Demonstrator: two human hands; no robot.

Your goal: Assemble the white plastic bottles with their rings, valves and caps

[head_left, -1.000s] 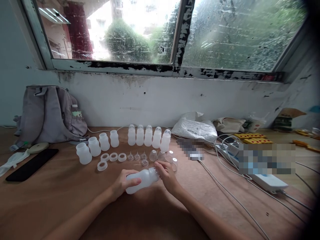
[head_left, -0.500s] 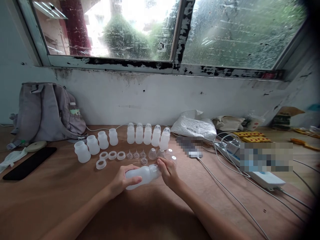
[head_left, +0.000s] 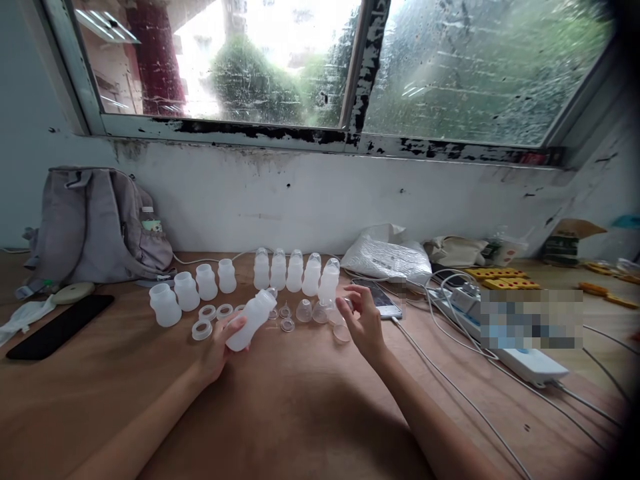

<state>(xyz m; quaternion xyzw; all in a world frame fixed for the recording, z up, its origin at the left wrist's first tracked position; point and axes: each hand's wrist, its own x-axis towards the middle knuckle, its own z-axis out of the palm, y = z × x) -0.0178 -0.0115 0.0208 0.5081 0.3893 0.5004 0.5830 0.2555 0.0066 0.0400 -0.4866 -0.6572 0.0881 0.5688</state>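
Note:
My left hand (head_left: 220, 350) is wrapped round a frosted baby bottle (head_left: 247, 323), tilted to the right, with a ring and clear nipple (head_left: 271, 293) on its top. Fingers apart, my right hand (head_left: 364, 323) hovers over the right end of a row of clear dome caps (head_left: 304, 311), partly hiding those beneath it. Left of the caps lie nipples (head_left: 287, 325) and several white collar rings (head_left: 202, 330). Behind them stand several open bottle bodies (head_left: 165, 305) on the left and several capped bottles (head_left: 295, 271) in the middle.
A grey backpack (head_left: 95, 220) and black flat object (head_left: 60, 327) are at the left. On the right lie a phone (head_left: 383, 301), a silver package (head_left: 385, 253), a white power strip (head_left: 535, 363) with trailing cables, and yellow blocks (head_left: 505, 278). The wall and window stand behind.
My right hand has left the bottle's top and moved right, its fingers opening over the caps. My left hand has shifted left with the bottle, now tilted more upright.

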